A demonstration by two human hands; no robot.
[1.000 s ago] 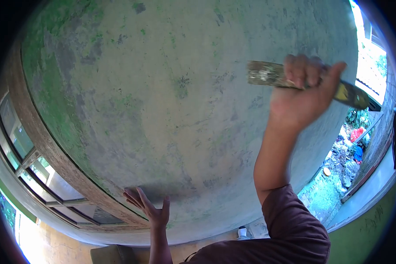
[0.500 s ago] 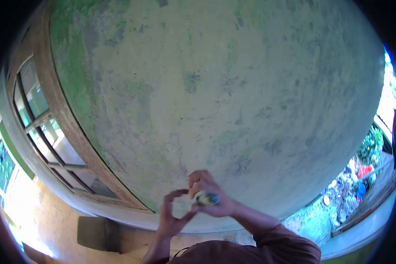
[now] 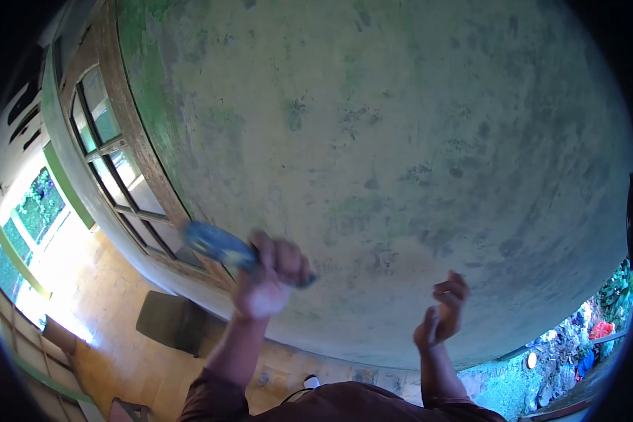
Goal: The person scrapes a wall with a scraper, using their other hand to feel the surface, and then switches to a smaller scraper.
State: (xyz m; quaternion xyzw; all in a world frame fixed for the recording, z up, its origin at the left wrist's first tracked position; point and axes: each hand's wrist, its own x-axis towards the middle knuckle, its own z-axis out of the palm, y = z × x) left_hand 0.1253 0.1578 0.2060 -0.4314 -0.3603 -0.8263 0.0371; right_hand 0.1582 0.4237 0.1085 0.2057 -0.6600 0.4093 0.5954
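A bluish, elongated object with pale patches is gripped in my left hand, blurred by motion. Its thick end points up and left towards the window frame, while a narrow dark tip shows on the other side of the fist. My right hand is raised on the right with its fingers loosely bent and the thumb apart, holding nothing visible. Both hands are in front of the worn, patchy green-grey wall.
A wooden-framed window is set in the wall at the left. Below it, a dark box-shaped seat stands on the tan tiled floor. Outside at the lower right, a heap of litter lies beside plants.
The object has passed from my right hand to my left. My hands have separated, left hand up and leftwards, right hand rightwards. The view has shifted, showing more on the left.
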